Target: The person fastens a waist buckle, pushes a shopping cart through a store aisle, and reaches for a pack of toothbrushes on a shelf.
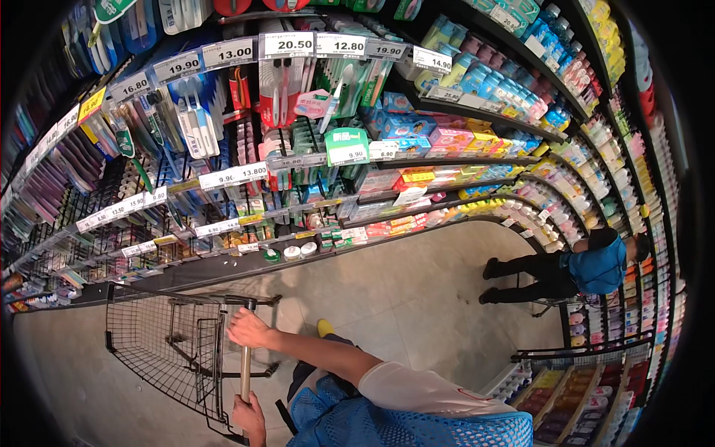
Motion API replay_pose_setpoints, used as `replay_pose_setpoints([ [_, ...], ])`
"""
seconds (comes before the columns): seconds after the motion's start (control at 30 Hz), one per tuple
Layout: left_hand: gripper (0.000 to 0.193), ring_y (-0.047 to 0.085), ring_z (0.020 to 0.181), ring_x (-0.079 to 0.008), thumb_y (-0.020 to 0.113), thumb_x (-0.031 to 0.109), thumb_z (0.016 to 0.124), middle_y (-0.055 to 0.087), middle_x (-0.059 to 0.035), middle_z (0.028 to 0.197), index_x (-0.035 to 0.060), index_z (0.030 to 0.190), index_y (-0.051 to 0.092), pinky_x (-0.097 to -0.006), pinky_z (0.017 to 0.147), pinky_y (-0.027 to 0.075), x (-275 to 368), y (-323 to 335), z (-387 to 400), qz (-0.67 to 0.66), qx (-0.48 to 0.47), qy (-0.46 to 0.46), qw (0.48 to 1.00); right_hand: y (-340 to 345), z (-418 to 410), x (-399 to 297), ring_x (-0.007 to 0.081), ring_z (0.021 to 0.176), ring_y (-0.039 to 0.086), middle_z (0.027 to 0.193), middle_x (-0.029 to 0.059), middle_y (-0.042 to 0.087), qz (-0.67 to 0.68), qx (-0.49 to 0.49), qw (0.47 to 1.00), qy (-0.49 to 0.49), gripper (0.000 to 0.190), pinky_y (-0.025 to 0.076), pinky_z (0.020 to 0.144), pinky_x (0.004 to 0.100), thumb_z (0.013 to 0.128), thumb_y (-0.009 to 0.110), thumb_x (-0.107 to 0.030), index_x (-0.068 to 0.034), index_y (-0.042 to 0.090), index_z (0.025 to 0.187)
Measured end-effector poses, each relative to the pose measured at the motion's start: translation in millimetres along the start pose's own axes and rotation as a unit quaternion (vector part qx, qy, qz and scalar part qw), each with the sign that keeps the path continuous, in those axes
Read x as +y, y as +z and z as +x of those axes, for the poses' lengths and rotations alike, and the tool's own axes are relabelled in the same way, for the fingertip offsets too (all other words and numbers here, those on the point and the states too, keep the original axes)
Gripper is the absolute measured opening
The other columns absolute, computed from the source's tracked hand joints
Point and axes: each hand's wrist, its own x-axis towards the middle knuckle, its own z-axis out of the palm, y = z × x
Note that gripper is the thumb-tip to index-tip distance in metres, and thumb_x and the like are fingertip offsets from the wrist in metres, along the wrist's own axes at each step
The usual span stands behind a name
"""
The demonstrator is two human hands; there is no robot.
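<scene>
A black wire shopping cart (162, 335) stands at the left, its basket pointing away from me. My right hand (249, 328) is closed around the upper end of the cart's tan handlebar (246, 371). Lower down, my left hand (249, 418) grips the other end of the same bar, partly cut off by the picture's bottom edge. My right forearm is bare below a white sleeve, and a blue mesh vest (413, 427) covers my body. One yellow shoe (324, 328) shows beside the cart's rear wheels.
Shelves with hanging toothbrushes (195, 120), toothpaste boxes (410, 125) and price tags run along the top, curving down the right side with bottles (491, 84). A person in a blue vest (595, 265) is at the right shelves. Low display bins (581, 391) stand at lower right.
</scene>
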Motion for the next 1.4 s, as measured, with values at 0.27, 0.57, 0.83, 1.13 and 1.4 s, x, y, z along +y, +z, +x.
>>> replay_pose_setpoints([
  [0.27, 0.038, 0.055, 0.058, -0.0413, 0.058, 0.035, 0.082, 0.054, -0.0207, 0.062, 0.0000, 0.072, 0.049, -0.0476, 0.052, 0.041, 6.1, 2.1, -12.1, 0.012, -0.006, -0.002, 1.000, 0.7, -18.8, -0.7, 0.0195, 0.070, 0.053, 0.062, 0.0046, 0.055, 0.011, -0.019, 1.000, 0.015, 0.031, 0.034, 0.077, 0.0339, 0.083, 0.051, -0.028, -0.010, 0.060, 0.060],
  [0.57, 0.033, 0.055, 0.046, -0.0208, 0.063, 0.027, 0.078, 0.054, -0.0123, 0.052, -0.0051, 0.072, 0.058, -0.0350, 0.046, 0.043, -15.6, 11.7, -12.3, -0.170, -0.126, -0.112, 0.971, -1.4, -31.5, -2.9, 0.0205, 0.068, 0.053, 0.062, 0.0056, 0.057, 0.038, -0.075, 0.996, 0.014, 0.031, 0.034, 0.076, 0.0347, 0.083, 0.050, -0.030, -0.010, 0.061, 0.061],
  [0.83, 0.033, 0.060, 0.048, -0.0159, 0.058, 0.027, 0.084, 0.058, -0.0091, 0.059, -0.0060, 0.078, 0.059, -0.0265, 0.037, 0.046, -14.1, -2.6, -18.6, -0.231, -0.215, -0.128, 0.940, 2.7, -42.2, -15.0, 0.0202, 0.072, 0.053, 0.064, 0.0055, 0.057, 0.038, -0.086, 0.996, 0.010, 0.032, 0.034, 0.077, 0.0343, 0.084, 0.049, -0.029, -0.009, 0.060, 0.062],
  [1.13, 0.037, 0.061, 0.049, -0.0162, 0.058, 0.028, 0.083, 0.059, -0.0105, 0.061, -0.0085, 0.079, 0.058, -0.0264, 0.038, 0.046, -12.9, -4.9, -14.6, -0.226, -0.228, -0.135, 0.937, -3.3, -39.1, -13.4, 0.0213, 0.074, 0.053, 0.067, 0.0073, 0.058, 0.051, -0.112, 0.992, 0.010, 0.034, 0.033, 0.078, 0.0358, 0.086, 0.047, -0.029, -0.007, 0.062, 0.064],
  [1.4, 0.038, 0.056, 0.044, -0.0156, 0.063, 0.031, 0.078, 0.055, -0.0089, 0.049, -0.0070, 0.072, 0.061, -0.0297, 0.041, 0.042, -24.0, 2.1, -15.5, -0.205, -0.184, -0.140, 0.951, -2.1, -34.3, -14.6, 0.0210, 0.074, 0.054, 0.069, 0.0072, 0.059, 0.054, -0.119, 0.991, 0.003, 0.033, 0.035, 0.077, 0.0358, 0.085, 0.048, -0.029, -0.007, 0.062, 0.065],
])
